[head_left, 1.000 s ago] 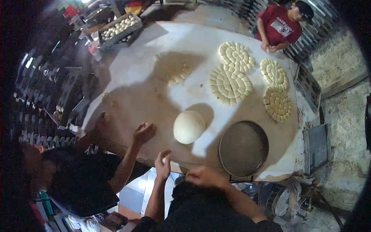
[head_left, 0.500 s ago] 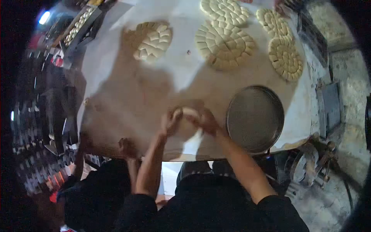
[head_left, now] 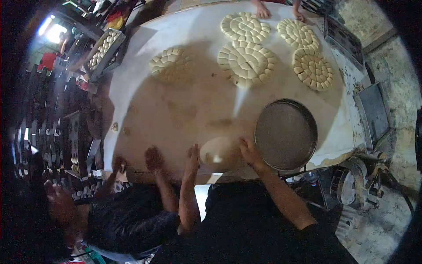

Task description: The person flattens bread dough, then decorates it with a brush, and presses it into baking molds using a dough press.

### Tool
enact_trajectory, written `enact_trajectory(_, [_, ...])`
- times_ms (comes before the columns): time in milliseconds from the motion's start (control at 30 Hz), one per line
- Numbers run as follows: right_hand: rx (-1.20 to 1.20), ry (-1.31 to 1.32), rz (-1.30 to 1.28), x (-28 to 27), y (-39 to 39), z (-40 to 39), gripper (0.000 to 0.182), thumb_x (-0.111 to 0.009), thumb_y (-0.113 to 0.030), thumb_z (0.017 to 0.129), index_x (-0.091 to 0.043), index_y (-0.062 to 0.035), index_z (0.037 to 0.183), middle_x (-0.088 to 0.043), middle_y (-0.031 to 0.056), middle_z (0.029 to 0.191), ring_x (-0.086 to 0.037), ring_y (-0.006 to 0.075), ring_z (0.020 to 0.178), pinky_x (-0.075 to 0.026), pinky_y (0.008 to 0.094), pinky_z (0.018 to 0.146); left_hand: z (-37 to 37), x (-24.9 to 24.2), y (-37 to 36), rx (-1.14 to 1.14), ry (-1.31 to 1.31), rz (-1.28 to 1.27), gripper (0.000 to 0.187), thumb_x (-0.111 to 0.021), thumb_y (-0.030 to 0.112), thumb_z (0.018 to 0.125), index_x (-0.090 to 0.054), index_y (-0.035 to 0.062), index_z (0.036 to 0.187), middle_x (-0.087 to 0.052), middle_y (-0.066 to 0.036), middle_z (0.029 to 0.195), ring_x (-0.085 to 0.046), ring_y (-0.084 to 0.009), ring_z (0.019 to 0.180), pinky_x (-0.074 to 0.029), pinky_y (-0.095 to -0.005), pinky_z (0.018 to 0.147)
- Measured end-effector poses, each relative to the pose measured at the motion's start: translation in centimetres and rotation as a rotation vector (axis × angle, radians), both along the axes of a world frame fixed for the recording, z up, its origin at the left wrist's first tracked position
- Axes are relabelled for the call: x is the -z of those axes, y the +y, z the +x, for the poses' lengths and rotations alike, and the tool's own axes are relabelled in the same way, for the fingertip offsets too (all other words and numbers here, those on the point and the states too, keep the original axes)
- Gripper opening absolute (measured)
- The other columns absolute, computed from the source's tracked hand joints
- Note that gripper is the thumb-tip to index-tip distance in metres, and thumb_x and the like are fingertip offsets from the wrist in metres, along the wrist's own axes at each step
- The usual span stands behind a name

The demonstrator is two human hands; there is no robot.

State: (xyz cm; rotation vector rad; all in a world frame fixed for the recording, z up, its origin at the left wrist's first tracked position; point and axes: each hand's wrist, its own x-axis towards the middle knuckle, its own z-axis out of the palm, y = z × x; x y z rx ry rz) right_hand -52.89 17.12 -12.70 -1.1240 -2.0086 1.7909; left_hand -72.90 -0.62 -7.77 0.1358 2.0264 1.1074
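A pale, flattened round of dough (head_left: 222,147) lies near the front edge of the table, between my two hands. My left hand (head_left: 193,157) is at its left side, fingers stretched out and pointing away from me. On the right, my right hand (head_left: 251,152) is open beside the dough, a small gap from its edge. Close by my right hand is a large round dark pan (head_left: 286,134).
Rounds of cut dough (head_left: 246,66) lie across the far side. A co-worker's hand (head_left: 154,159) rests at the table's left front. Another person's hand (head_left: 262,11) reaches over the far edge. A tray of dough pieces (head_left: 103,50) stands at far left.
My hands held the dough by its edge; they have let go and spread apart to either side, and it now lies flat. The head view has shifted slightly.
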Motion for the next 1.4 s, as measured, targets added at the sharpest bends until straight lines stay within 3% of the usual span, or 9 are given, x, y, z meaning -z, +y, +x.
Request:
enact_trajectory(300, [0.151, 0.109, -0.652, -10.7, 0.3, 4.8, 0.068, -0.06, -0.048, 0.096, -0.044, -0.005, 0.146, -0.054, 0.016, 0.139, -0.052, 0.0271, 0.124, -0.04, 0.0421, 0.106, 7.4, -6.2, 4.7, 0.187, -0.358, 0.394, 0.069, -0.035, 0.056, 0.103, -0.048, -0.0003, 0.141, -0.053, -0.019, 0.139, -0.054, -0.0284, 0.125, -0.045, -0.0429, 0.103])
enact_trajectory(400, [-0.158, 0.22, -0.164, -13.1, 5.4, 11.6, 0.068, -0.065, -0.047, 0.093, -0.043, -0.0077, 0.144, -0.051, 0.0172, 0.139, -0.05, 0.0293, 0.124, -0.04, 0.0457, 0.105, 14.4, -11.1, 8.3, -0.005, -0.623, 0.526, 0.069, -0.032, 0.054, 0.104, -0.045, -0.0013, 0.143, -0.051, -0.02, 0.141, -0.052, -0.0289, 0.127, -0.042, -0.0451, 0.107])
enact_trajectory(633, [-0.04, 0.57, 1.099, -26.9, 7.6, 21.9, 0.045, -0.072, -0.023, 0.088, -0.05, -0.0069, 0.125, -0.049, 0.0219, 0.132, -0.05, 0.0397, 0.122, -0.039, 0.0568, 0.102, 23.9, -20.5, 17.3, 0.435, 0.206, 1.039, 0.028, -0.06, 0.025, 0.091, -0.053, -0.0007, 0.1, -0.055, -0.015, 0.109, -0.053, -0.0262, 0.11, -0.041, -0.0406, 0.099])
enact_trajectory(767, [-0.25, 0.066, 1.082, -14.4, 7.7, 26.5, 0.029, -0.065, -0.02, 0.091, -0.061, -0.0035, 0.114, -0.054, 0.0235, 0.129, -0.051, 0.0406, 0.123, -0.042, 0.0539, 0.102, 24.3, -12.7, 15.5, 0.625, 1.167, 0.402, 0.015, -0.059, 0.011, 0.088, -0.07, 0.0037, 0.096, -0.068, -0.019, 0.108, -0.059, -0.0323, 0.112, -0.042, -0.0434, 0.095])
enact_trajectory(867, [-0.502, -0.242, 0.226, -17.2, 6.4, 31.0, 0.025, -0.061, -0.021, 0.096, -0.069, 0.0019, 0.103, -0.067, 0.021, 0.109, -0.063, 0.0326, 0.11, -0.049, 0.0435, 0.097, 27.2, -10.1, 9.2, 0.347, 0.636, 0.302, 0.02, -0.061, 0.018, 0.095, -0.07, 0.001, 0.099, -0.071, -0.017, 0.1, -0.067, -0.0295, 0.096, -0.048, -0.036, 0.086])
enact_trajectory(967, [-0.306, -0.016, 0.052, -15.1, 4.6, 34.3, 0.029, -0.061, -0.024, 0.094, -0.067, 0.0016, 0.107, -0.071, 0.0194, 0.098, -0.067, 0.0349, 0.099, -0.051, 0.0444, 0.09, 29.8, -7.5, 2.9, 0.092, 0.317, 0.247, 0.028, -0.058, 0.023, 0.099, -0.069, -0.0014, 0.105, -0.071, -0.011, 0.1, -0.065, -0.0198, 0.094, -0.049, -0.0342, 0.087])
enact_trajectory(1100, [-0.112, 0.01, 0.106, -15.3, 6.8, 33.5, 0.028, -0.062, -0.024, 0.096, -0.068, -0.0015, 0.111, -0.07, 0.0183, 0.103, -0.068, 0.0231, 0.091, -0.054, 0.0382, 0.082, 29.9, -4.9, 3.9, 0.105, 0.422, 0.365, 0.028, -0.056, 0.021, 0.099, -0.068, -0.0019, 0.11, -0.071, -0.014, 0.106, -0.065, -0.0217, 0.102, -0.048, -0.035, 0.092])
enact_trajectory(1300, [0.104, 0.118, 0.7, -14.5, 15.1, 23.3, 0.046, -0.059, -0.032, 0.095, -0.057, 0.0005, 0.128, -0.06, 0.0209, 0.127, -0.058, 0.0366, 0.118, -0.045, 0.0462, 0.101, 27.2, -6.7, 23.3, 0.951, 0.978, 0.573, 0.048, -0.069, 0.015, 0.082, -0.06, 0.0047, 0.128, -0.048, -0.019, 0.146, -0.039, -0.039, 0.14, -0.029, -0.0484, 0.117])
enact_trajectory(1400, [-0.02, 0.015, 0.993, -11.2, 16.5, 19.0, 0.051, -0.054, -0.033, 0.094, -0.054, 0.0004, 0.133, -0.053, 0.0221, 0.137, -0.047, 0.0403, 0.131, -0.033, 0.0517, 0.112, 26.4, 4.5, 26.2, 0.883, 0.137, 0.843, 0.06, -0.069, 0.026, 0.083, -0.053, 0.0053, 0.136, -0.039, -0.018, 0.153, -0.027, -0.0371, 0.146, -0.017, -0.0492, 0.122])
